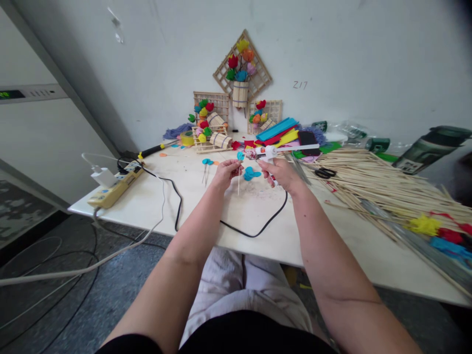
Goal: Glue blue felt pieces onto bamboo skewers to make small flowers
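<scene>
My left hand (227, 173) pinches a thin wooden stick (238, 187) that points down toward the table, with a blue felt petal (240, 156) at its top. Wrapped round the handle of a white glue gun (270, 152) is my right hand (280, 174). The gun's nozzle points left and is close to the petal; whether they touch I cannot tell. Below and between my hands lies a small pile of blue felt pieces (250, 173). Two sticks with blue petals (207, 162) rest on the table left of my left hand.
The gun's black cord (254, 235) loops across the white table (199, 196) toward a power strip (116, 189). Many wooden sticks (361, 172), black scissors (325, 172) and a dark bottle (427, 150) are on the right. Stick lattices with felt flowers (241, 73) stand at the wall.
</scene>
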`<state>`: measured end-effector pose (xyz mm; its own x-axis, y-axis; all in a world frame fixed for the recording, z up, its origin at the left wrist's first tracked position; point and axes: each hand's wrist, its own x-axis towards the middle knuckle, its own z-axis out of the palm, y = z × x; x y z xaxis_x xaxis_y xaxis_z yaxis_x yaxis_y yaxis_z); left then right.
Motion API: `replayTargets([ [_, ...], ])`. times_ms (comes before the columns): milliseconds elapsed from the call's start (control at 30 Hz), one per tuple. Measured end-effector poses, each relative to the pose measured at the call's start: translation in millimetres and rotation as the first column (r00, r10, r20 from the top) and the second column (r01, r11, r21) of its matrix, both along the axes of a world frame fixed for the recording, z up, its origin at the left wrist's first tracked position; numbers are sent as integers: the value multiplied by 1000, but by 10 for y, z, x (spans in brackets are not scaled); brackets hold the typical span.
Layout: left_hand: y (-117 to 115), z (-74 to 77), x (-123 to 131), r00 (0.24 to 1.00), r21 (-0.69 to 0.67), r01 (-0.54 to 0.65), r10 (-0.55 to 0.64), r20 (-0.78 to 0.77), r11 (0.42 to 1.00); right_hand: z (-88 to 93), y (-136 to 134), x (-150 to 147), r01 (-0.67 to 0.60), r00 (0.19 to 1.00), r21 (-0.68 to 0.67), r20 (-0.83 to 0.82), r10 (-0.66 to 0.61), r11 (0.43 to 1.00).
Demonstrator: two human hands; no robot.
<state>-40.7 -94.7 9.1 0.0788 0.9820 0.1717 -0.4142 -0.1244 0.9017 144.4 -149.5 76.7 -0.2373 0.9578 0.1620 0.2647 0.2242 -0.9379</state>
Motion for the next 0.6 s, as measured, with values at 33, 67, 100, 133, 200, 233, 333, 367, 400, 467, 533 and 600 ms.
replayTargets([
  [33, -2, 1, 1, 1000, 0, 0, 0, 0, 1000, 1, -1, 0, 1, 1000, 1, -3, -1, 1000],
  [67, -3, 2, 2, 1000, -2, -1, 1, 0, 1000, 2, -2, -1, 1, 1000, 2, -6, -1, 1000],
  [100, -4, 2, 4, 1000, -4, -2, 2, -1, 1000, 2, -2, -2, 2, 1000, 4, -7, -2, 1000],
  [133, -5, 2, 5, 1000, -7, -4, 4, -1, 1000, 2, -1, -3, 2, 1000, 5, -7, -2, 1000],
  [200, -7, 3, 9, 1000, -14, -10, 10, -4, 1000, -1, 4, -5, 4, 1000, 5, -4, -4, 1000],
  [233, -9, 5, 10, 1000, -16, -12, 11, -5, 1000, -4, 8, -6, 6, 1000, 5, -1, -6, 1000],
  [333, -17, 12, 14, 1000, -14, -15, 15, -6, 1000, -14, 19, -7, 9, 1000, 2, 0, -9, 1000],
  [367, -19, 14, 15, 1000, -13, -16, 15, -6, 1000, -17, 21, -7, 10, 1000, 1, -1, -10, 1000],
  [400, -21, 16, 15, 1000, -14, -17, 17, -6, 1000, -18, 22, -7, 10, 1000, 0, -2, -10, 1000],
  [467, -22, 18, 13, 1000, -13, -16, 16, -12, 1000, -17, 21, -7, 13, 1000, -1, -7, -13, 1000],
  [533, -19, 17, 11, 1000, -9, -11, 11, -16, 1000, -13, 19, -6, 17, 1000, -4, -10, -17, 1000],
  [600, -15, 15, 8, 1000, -7, -7, 7, -15, 1000, -10, 17, -4, 18, 1000, -3, -8, -18, 1000],
])
